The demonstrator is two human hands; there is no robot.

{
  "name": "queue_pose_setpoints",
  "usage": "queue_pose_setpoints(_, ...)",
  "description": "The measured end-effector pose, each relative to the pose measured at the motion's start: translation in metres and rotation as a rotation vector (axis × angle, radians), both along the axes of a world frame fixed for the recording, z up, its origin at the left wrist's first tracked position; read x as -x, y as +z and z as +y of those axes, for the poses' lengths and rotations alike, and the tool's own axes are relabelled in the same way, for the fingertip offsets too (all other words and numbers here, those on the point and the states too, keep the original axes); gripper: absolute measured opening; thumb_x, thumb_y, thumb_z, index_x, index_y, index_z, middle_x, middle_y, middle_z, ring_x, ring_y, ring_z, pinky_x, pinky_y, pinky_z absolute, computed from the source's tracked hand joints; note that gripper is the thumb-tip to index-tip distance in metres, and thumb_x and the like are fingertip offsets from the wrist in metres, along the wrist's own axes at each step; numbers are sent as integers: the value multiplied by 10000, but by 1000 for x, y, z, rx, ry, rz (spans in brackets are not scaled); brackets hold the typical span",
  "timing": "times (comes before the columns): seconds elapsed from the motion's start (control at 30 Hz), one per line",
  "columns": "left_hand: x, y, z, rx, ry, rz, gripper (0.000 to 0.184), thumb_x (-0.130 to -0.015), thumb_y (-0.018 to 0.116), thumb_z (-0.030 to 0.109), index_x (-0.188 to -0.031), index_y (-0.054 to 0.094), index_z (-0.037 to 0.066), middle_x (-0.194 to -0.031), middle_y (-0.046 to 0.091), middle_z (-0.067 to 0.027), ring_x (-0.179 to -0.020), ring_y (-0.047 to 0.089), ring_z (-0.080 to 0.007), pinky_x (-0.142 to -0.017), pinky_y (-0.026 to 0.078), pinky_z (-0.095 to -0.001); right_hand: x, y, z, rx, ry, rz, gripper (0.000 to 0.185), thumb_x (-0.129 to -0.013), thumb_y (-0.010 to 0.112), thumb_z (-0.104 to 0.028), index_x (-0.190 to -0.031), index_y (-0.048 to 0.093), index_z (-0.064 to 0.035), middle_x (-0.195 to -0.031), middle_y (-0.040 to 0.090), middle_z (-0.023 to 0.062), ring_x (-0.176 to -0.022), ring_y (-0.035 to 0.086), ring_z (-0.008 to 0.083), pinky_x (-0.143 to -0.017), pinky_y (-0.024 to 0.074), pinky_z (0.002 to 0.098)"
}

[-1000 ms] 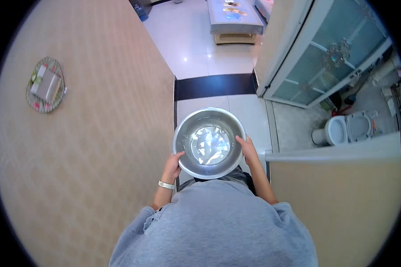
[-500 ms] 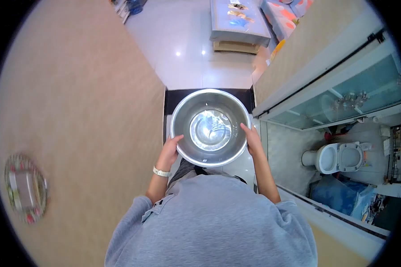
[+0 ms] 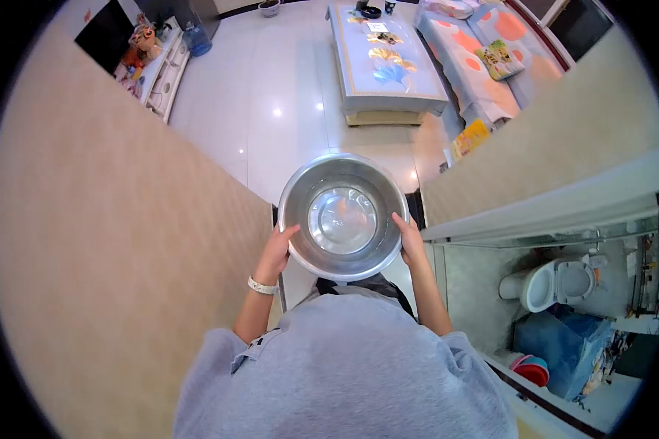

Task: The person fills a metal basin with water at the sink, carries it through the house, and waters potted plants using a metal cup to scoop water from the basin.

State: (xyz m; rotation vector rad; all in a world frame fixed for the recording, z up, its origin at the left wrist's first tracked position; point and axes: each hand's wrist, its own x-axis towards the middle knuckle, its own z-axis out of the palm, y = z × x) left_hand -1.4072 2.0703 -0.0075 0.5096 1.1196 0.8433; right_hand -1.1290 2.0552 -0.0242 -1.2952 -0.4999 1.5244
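Held level in front of my waist is a round silver metal basin [image 3: 300, 194], with what looks like clear water in its bottom. My left hand [image 3: 277, 250] grips the left rim, its thumb over the edge and its fingers hidden beneath the outside. On the opposite rim, my right hand [image 3: 411, 240] has the same hold, thumb inside and fingers underneath. A pale watch or bracelet [image 3: 262, 286] circles my left wrist.
Walls flank the passage. Ahead on the tiled floor [image 3: 285, 95] stand a cloth-covered table [image 3: 395, 91], a sofa [image 3: 458, 58], a white cabinet [image 3: 167, 77] and a blue water jug [image 3: 197, 40]. A toilet [image 3: 540, 287] is visible through the doorway on the right.
I have moved forward along the passage toward the table, with the basin still between both hands. More of the sofa, cabinet and floor shows now.
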Motion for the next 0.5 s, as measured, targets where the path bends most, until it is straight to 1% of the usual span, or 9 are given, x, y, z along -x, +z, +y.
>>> queue_pose_setpoints(0.2,5,-11,123,28,119,9,331,-793,450,80,-1110,392,0,-1014,508,-105,-887,517,-169,-752,435,-291,7,-20,161,-14,125,-18,408,-791,505,-175,-1142,406,9,-1043,500,97,-949,466,167,-823,350,270)
queue_pose_setpoints(0.23,1,-16,124,2,165,-3,328,-793,452,78,-1106,393,0,-1009,509,-107,-883,520,-171,-750,438,-293,5,-23,172,-43,157,-39,403,-790,506,-171,-1136,410,12,-1037,502,98,-945,467,167,-821,352,270)
queue_pose_setpoints(0.27,17,-17,126,-20,215,-13,325,-793,453,77,-1103,395,0,-1005,511,-109,-879,522,-173,-748,441,-295,23,-22,185,-69,193,-58,398,-789,506,-167,-1131,415,16,-1031,505,99,-941,468,166,-819,353,269)
queue_pose_setpoints(0.3,16,-18,144,-25,274,-7,326,-793,455,77,-1104,394,1,-1002,511,-109,-880,522,-174,-748,441,-295,28,-15,213,-92,212,-108,376,-790,503,-154,-1114,429,22,-1014,513,95,-926,472,161,-811,360,271)
queue_pose_setpoints(0.37,11,-17,184,-34,389,12,328,-793,458,78,-1106,393,3,-995,513,-108,-883,521,-176,-749,441,-297,30,-10,272,-102,294,-122,369,-791,500,-150,-1109,433,25,-1010,515,94,-916,475,155,-805,363,269)
queue_pose_setpoints(0.43,10,-15,240,-61,440,-29,351,-789,467,77,-1119,377,-1,-995,517,-109,-875,532,-186,-744,455,-298,27,-3,342,-82,380,-99,367,-794,499,-164,-1103,438,25,-1004,518,91,-913,476,148,-801,363,263)
queue_pose_setpoints(0.47,7,-20,238,-79,472,-58,362,-786,471,76,-1125,369,-3,-995,519,-110,-871,537,-191,-741,462,-298,25,-4,350,-79,400,-111,369,-795,499,-171,-1101,440,25,-1004,519,90,-916,475,148,-802,362,263)
queue_pose_setpoints(0.5,11,-24,260,-29,490,-13,338,-789,467,79,-1108,387,-2,-996,520,-114,-871,539,-187,-734,466,-298,29,4,380,-66,423,-130,370,-795,498,-177,-1100,441,25,-1003,519,89,-918,474,148,-803,360,262)
